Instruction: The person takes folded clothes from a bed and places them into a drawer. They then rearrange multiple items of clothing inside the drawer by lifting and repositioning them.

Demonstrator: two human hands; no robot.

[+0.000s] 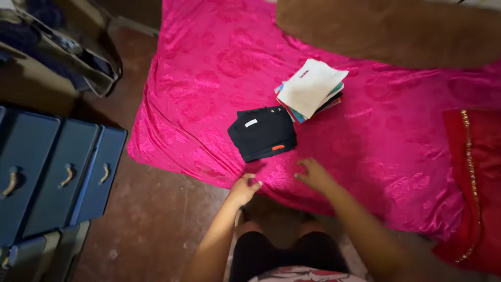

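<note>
Both hands are resting on the pink bedspread (pixel 219 68), the left hand (pixel 244 188) pinching its edge and the right hand (pixel 314 175) lying released, with the folded black garment (pixel 262 132) just ahead, nearer the left.

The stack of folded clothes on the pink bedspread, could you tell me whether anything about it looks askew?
Yes: the stack of folded clothes is fanned, coloured edges poking out under the white top piece. The folded black garment lies apart, rotated.
</note>
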